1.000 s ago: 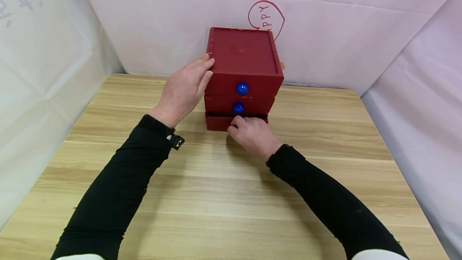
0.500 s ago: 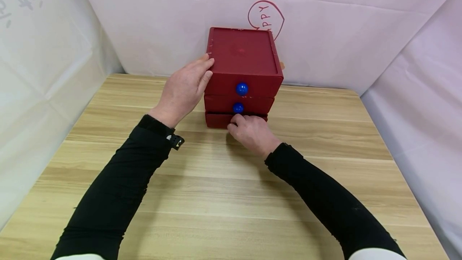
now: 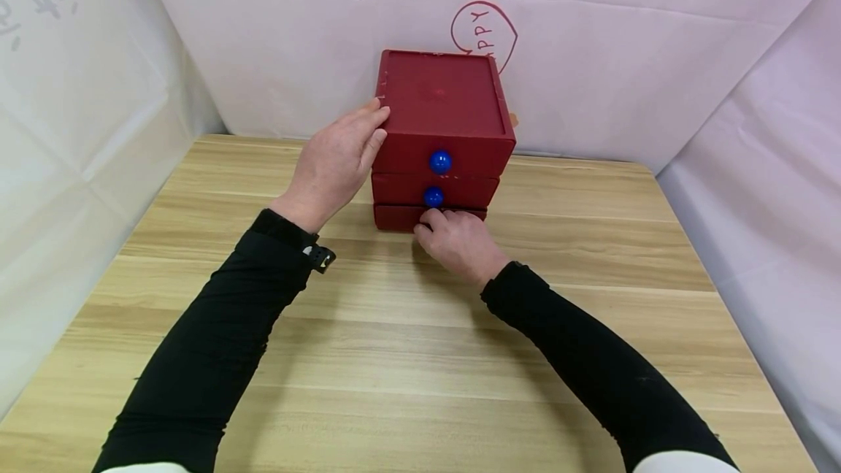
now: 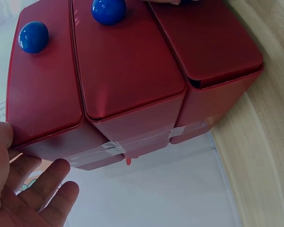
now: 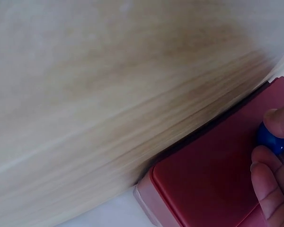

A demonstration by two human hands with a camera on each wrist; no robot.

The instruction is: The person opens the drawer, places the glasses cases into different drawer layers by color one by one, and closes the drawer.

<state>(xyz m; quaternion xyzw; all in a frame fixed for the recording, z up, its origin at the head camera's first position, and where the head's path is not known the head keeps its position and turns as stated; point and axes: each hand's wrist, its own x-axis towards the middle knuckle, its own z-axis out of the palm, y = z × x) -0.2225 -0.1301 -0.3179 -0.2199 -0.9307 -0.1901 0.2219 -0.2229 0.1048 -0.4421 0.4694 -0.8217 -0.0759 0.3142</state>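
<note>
A red cabinet (image 3: 436,93) of three stacked drawers stands at the back of the table, with blue ball knobs on their fronts. My left hand (image 3: 335,163) rests along its left side near the top, fingers extended. At the lowest drawer (image 3: 396,218), my right hand (image 3: 463,247) pinches the blue knob (image 5: 270,139) between thumb and fingers, as the right wrist view shows. A thin dark gap runs over that drawer's front, which stands slightly forward at one corner in the left wrist view. The middle knob (image 3: 434,196) and top knob (image 3: 441,162) are untouched.
The wooden table (image 3: 394,356) spreads in front of the cabinet. A white printed cloth (image 3: 282,42) hangs right behind it, and more white cloth closes off both sides. Clear tape (image 4: 116,147) runs along the cabinet's side.
The lowest drawer has slid back into the cabinet, and the dark opening above it has narrowed to a thin line. My right hand moved slightly with it; the left hand stayed in place.
</note>
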